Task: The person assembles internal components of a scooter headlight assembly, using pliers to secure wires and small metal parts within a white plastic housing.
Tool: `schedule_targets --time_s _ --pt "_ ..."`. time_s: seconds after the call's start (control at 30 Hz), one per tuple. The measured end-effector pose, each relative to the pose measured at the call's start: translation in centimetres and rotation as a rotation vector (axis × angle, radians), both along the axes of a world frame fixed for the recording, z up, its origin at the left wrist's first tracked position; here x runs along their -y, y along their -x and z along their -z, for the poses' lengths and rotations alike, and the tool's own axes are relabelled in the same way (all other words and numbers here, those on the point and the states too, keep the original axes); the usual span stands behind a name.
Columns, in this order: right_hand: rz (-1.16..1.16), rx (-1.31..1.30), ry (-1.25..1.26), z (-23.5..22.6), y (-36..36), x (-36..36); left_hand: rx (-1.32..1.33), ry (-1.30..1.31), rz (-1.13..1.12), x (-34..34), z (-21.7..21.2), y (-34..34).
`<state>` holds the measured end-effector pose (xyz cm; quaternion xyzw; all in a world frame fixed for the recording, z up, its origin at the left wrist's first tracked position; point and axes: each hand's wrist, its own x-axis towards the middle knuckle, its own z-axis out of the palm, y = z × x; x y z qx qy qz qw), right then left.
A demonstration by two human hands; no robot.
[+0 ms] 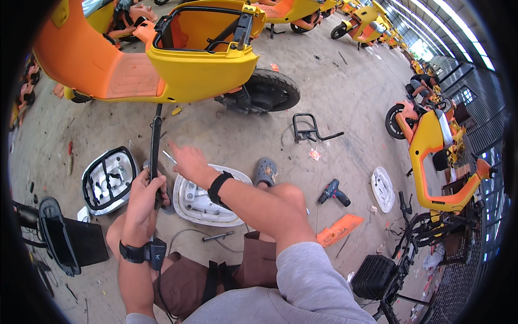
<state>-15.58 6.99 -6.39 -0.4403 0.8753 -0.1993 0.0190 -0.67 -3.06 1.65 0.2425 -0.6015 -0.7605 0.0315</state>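
Observation:
My left hand [144,195] is wrapped round the lower part of a long, narrow black bar [155,141], which stands roughly upright in front of me. Its upper end reaches the underside of the yellow and orange scooter [202,78]; whether it is fixed there I cannot tell. My right hand [189,162] is just to the right of the bar, fingers closed on a thin silvery rod [169,157] that points toward the bar. Beneath my right forearm lies a white oval shell [200,211] with its inner side up. Another white shell with a black rim [128,162] is left of the bar.
A cordless drill [334,193], an orange panel [340,229] and a black tubular rack [307,129] lie on the floor to the right. A black bin [86,245] is at the left. More scooters [431,156] stand at the right, where another person [423,86] crouches farther off.

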Motion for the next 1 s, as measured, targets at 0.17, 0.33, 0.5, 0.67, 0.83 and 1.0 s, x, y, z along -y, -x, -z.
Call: schedule_targets --time_s 0.17,0.33,0.5,0.67,0.83,1.0 --pt "-0.227 -0.042 -0.08 0.1 0.5 -0.9 0.013 -0.018 -0.02 -0.4 -0.7 0.0" --pt "-0.354 -0.031 -0.2 0.5 1.9 -1.6 0.025 -0.019 -0.035 -0.8 -1.3 0.1" --pt "-0.284 0.01 -0.374 0.1 2.6 -2.1 0.02 -0.023 -0.044 -0.6 -1.1 -0.2" --pt "0.04 0.253 -0.25 1.7 3.4 -1.5 0.019 -0.006 -0.017 -0.5 -0.5 -0.1" --pt "-0.097 0.341 -0.075 2.6 3.5 -1.5 0.025 -0.013 -0.023 -0.7 -1.5 -0.1" --pt "-0.316 0.294 -0.17 1.6 2.5 -1.6 0.013 -0.056 -0.036 -0.9 -1.3 0.1"
